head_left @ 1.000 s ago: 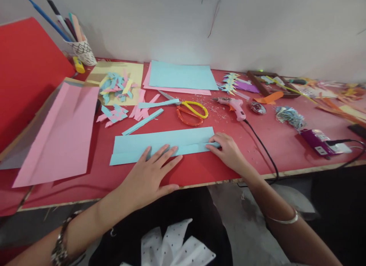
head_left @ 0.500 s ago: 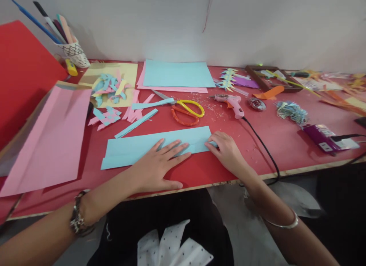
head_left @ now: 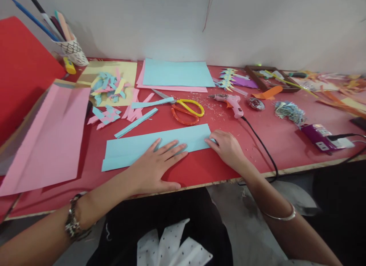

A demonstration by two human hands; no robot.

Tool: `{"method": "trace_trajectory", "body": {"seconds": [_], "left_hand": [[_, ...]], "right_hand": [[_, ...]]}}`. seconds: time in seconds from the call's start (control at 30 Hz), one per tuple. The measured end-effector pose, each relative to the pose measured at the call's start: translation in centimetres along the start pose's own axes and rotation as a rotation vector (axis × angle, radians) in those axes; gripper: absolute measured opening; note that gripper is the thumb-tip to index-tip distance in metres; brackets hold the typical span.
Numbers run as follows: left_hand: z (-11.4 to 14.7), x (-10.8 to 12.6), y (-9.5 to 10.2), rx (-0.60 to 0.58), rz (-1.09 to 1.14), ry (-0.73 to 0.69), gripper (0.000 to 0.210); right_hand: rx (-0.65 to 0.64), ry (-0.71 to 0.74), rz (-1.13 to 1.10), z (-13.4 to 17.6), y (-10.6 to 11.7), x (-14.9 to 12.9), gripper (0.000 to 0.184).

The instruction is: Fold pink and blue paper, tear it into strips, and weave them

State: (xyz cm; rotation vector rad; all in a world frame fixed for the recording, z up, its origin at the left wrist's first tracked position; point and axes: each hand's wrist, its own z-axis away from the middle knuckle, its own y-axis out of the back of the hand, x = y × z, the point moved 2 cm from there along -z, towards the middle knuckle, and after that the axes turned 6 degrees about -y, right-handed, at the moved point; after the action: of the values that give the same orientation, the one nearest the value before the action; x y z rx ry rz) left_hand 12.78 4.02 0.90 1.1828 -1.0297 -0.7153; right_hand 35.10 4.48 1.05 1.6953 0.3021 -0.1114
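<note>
A long piece of light blue paper [head_left: 128, 149] with a folded front edge lies on the red table close to its front. My left hand [head_left: 157, 165] rests flat on this paper, fingers spread over its middle. At the paper's right end, my right hand [head_left: 227, 147] pinches the near corner between thumb and curled fingers. Just behind the paper are a folded narrow blue strip [head_left: 136, 123] and scissors [head_left: 187, 111] with one yellow and one red handle. Another blue strip [head_left: 153, 103] lies across the scissor blades.
A pink glue gun [head_left: 233, 103] lies behind my right hand, its black cord running over the table edge. Pink paper [head_left: 54, 140] covers the left side. Paper sheets [head_left: 177, 73], cut scraps [head_left: 108, 84], a pen cup [head_left: 73, 50], a wooden tray [head_left: 270, 84] and a purple power socket [head_left: 321, 138] stand around.
The right end of the blue paper has shifted very slightly away from me. Both hands keep nearly the same places, and the whole view has moved a little.
</note>
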Motion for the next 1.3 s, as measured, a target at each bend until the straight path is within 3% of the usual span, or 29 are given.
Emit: {"method": "trace_trajectory", "body": {"seconds": [0.17, 0.3, 0.43, 0.6, 0.83, 0.93, 1.07, 1.3], "left_hand": [[0.3, -0.2, -0.2, 0.038, -0.013, -0.018, 0.072], [-0.5, -0.3, 0.8, 0.075, -0.010, 0.010, 0.060], [-2.8, -0.3, 1.8, 0.114, -0.033, 0.060, 0.048], [-4.3, -0.2, 1.2, 0.169, -0.087, 0.020, 0.018], [-3.8, -0.3, 0.7, 0.282, -0.126, 0.098, 0.020], [-4.2, -0.4, 1.0, 0.264, -0.174, 0.152, 0.025], [-4.5, -0.3, 1.2, 0.246, -0.255, 0.123, 0.025], [-4.6, -0.5, 1.1, 0.206, -0.221, 0.154, 0.022]], "right_hand": [[-0.004, 0.002, -0.240, 0.4, 0.8, 0.5, 0.025], [0.012, 0.008, -0.294, 1.3, 1.1, 0.8, 0.017], [0.051, 0.126, -0.271, 2.1, 1.0, 0.3, 0.010], [0.044, 0.261, -0.267, 3.0, 0.8, 0.0, 0.015], [0.022, 0.044, -0.407, 2.9, 1.0, 1.0, 0.009], [0.025, 0.005, -0.398, 2.7, 1.1, 0.9, 0.011], [0.064, -0.016, -0.308, 2.5, 0.9, 0.4, 0.017], [0.061, -0.056, -0.238, 2.3, 0.4, 0.0, 0.023]]}}
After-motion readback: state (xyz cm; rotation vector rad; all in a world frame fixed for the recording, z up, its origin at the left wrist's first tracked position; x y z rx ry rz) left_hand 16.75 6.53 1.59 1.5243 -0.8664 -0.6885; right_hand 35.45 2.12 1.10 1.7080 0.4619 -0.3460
